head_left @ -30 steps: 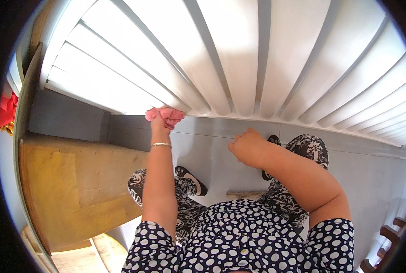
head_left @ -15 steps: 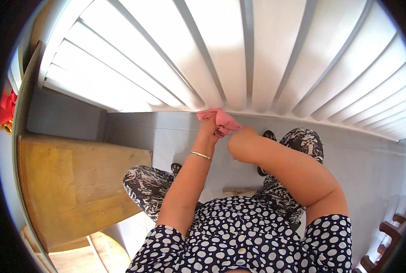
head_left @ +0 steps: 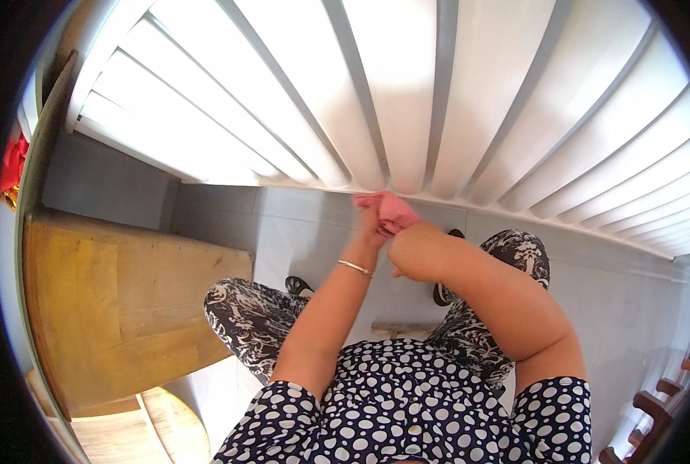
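white slats [head_left: 407,93] are filling the upper view with grey floor [head_left: 298,232] lying open beneath their lower edge, a wooden table [head_left: 113,301] is standing well left, and the left hand [head_left: 370,224] is gripping a pink cloth [head_left: 391,210] against that edge, touching the curled right hand [head_left: 411,249].

The left hand [head_left: 370,224] is largely hidden behind the pink cloth [head_left: 391,210]; the right hand [head_left: 408,251] is seen fisted, its fingers concealed from view.

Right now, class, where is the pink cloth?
In the head view, the pink cloth sits centre frame, gripped by the left hand against the white slats' lower edge.
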Action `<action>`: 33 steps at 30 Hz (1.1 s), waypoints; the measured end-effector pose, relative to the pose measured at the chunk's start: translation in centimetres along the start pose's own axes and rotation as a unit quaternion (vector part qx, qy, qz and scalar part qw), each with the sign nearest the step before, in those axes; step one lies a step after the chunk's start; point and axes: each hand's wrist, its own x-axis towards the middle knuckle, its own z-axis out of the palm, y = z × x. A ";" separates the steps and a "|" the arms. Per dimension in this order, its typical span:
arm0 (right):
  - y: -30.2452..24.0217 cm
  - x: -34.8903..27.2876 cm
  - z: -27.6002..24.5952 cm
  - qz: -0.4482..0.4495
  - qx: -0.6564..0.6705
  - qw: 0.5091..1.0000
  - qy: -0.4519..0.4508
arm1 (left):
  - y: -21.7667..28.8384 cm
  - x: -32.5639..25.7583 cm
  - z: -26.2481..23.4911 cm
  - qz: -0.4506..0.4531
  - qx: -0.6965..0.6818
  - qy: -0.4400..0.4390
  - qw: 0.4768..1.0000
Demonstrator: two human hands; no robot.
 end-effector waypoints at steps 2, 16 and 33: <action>-0.9 0.8 0.5 -0.007 -0.014 1.000 0.006 | 2.2 4.6 -9.0 0.038 -0.039 -0.111 0.992; -0.8 1.1 1.6 0.020 -0.060 0.998 0.014 | 19.7 3.0 -19.2 0.245 -0.064 0.145 0.957; 0.3 0.9 1.7 0.003 -0.032 0.999 0.025 | 5.5 0.8 -4.5 0.072 0.012 -0.027 0.997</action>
